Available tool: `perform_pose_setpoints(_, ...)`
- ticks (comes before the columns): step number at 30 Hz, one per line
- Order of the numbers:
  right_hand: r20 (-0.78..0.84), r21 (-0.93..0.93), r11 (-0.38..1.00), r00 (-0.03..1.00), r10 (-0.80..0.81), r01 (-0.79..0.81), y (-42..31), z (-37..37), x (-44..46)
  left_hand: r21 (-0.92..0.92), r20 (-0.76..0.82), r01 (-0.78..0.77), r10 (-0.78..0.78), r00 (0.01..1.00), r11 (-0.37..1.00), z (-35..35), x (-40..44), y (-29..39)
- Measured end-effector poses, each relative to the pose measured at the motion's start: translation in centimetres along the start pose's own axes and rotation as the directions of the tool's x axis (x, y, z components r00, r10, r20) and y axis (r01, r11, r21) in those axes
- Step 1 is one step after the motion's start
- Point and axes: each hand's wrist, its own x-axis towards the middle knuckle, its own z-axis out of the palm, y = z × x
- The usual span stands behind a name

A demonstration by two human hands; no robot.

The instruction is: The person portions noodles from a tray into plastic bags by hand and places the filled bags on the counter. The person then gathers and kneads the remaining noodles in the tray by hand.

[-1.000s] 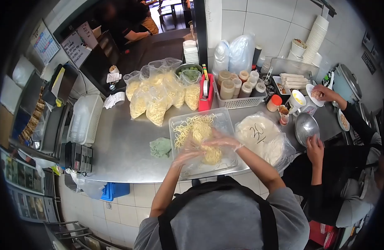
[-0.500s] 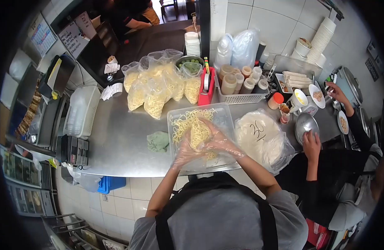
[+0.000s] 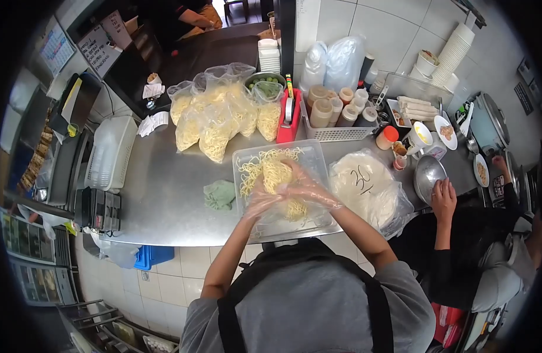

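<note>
Both my hands wear clear plastic gloves. My left hand (image 3: 262, 199) and my right hand (image 3: 309, 187) close around a clump of pale yellow noodles (image 3: 277, 175) from its two sides. They hold it over a clear plastic bin (image 3: 321, 162) on the steel counter. More loose noodles lie along the bin's far left side, and a smaller heap sits below my right hand. Left of the bin is a crumpled green cloth (image 3: 219, 195). Right of it lies a plastic bag of white rounds (image 3: 365, 187) marked "30".
Bagged noodles (image 3: 215, 126), a red tape dispenser (image 3: 289, 115) and a basket of sauce bottles (image 3: 341, 132) line the counter's back. At right, a co-worker's hand (image 3: 443, 200) rests on a metal bowl (image 3: 428, 176). A white crate (image 3: 115, 156) stands at left.
The co-worker's far hand has dropped from beside the pot toward the lower right. My hands still grip the noodles, with slightly more of the smaller heap showing below. The view has shifted slightly.
</note>
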Motion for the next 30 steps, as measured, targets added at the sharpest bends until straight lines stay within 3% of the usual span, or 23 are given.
perform_pose_setpoints(2, 0.076, -0.359, 0.933, 0.997, 0.0, 0.027, -1.6, -0.3, -0.4, -0.128, 0.092, 0.061, -0.049, 0.995, 0.99, -0.5, 0.6, -0.4)
perform_pose_setpoints(5, 0.091, -0.268, 0.96, 0.99, 0.105, -0.077, -0.1, 0.1, -2.0, -0.182, 0.194, 0.036, 0.0, 0.981, 0.983, -0.6, -0.7, 3.2)
perform_pose_setpoints(6, 0.115, -0.251, 0.967, 0.991, 0.07, -0.039, 0.0, -0.2, -1.9, -0.182, 0.221, 0.007, 0.034, 0.975, 0.983, -0.6, -1.4, 4.5)
perform_pose_setpoints(9, 0.191, -0.148, 0.989, 0.982, 0.0, 0.029, 0.6, -1.3, -2.0, 0.153, 0.101, -0.125, 0.11, 0.989, 0.98, -0.2, -1.9, 2.7)
perform_pose_setpoints(15, 0.304, 0.183, 0.982, 0.952, -0.02, -0.038, 3.5, -2.4, -1.8, -0.348, 0.196, -0.196, 0.275, 0.941, 0.917, -0.4, -2.4, 2.5)
perform_pose_setpoints(18, 0.342, 0.161, 0.985, 0.939, 0.01, -0.069, 2.3, -2.4, -1.6, -0.435, 0.317, -0.053, 0.209, 0.925, 0.899, -0.2, -1.4, 0.9)
perform_pose_setpoints(21, 0.323, 0.074, 0.995, 0.946, 0.034, -0.061, 1.0, -1.9, -1.4, -0.395, 0.27, -0.117, 0.236, 0.934, 0.911, 0.0, -1.0, 0.1)
perform_pose_setpoints(24, 0.236, 0.022, 1.0, 0.972, 0.01, -0.016, -1.9, -1.0, -1.7, -0.281, 0.218, -0.291, 0.356, 0.909, 0.915, 0.1, -1.2, 0.3)
perform_pose_setpoints(27, 0.166, -0.049, 0.999, 0.986, -0.01, 0.018, -1.6, -0.5, -1.9, -0.307, 0.117, -0.263, 0.31, 0.943, 0.915, 0.8, -1.2, -1.9)
perform_pose_setpoints(30, 0.108, -0.071, 0.997, 0.994, -0.02, 0.028, 0.9, -0.4, -1.8, -0.44, 0.118, -0.171, 0.246, 0.962, 0.882, 1.1, -1.8, -1.3)
